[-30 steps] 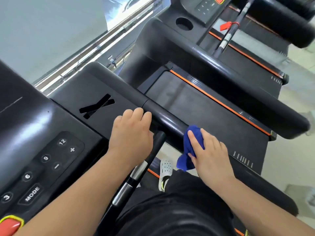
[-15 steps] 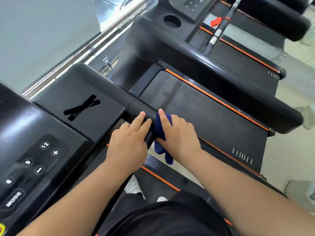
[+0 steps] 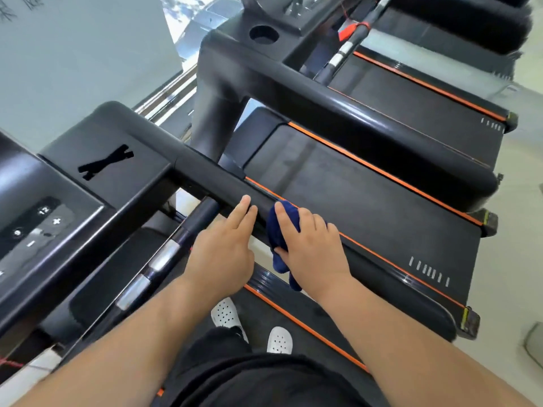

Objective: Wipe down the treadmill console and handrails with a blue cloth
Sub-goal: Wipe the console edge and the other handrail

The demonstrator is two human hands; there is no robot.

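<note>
Honestly, the risk here is the blue cloth (image 3: 277,230) slipping. The right hand (image 3: 311,245) wraps fingers and thumb over it on the handrail (image 3: 205,174), but a loose tail hangs below and could snag. The left hand (image 3: 223,251) rests just beside it with fingers straight, so a wipe toward the console (image 3: 38,224) would bump it.

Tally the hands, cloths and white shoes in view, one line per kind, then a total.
Hands: 2 (left hand, right hand)
Blue cloth: 1
White shoes: 2
Total: 5
</note>
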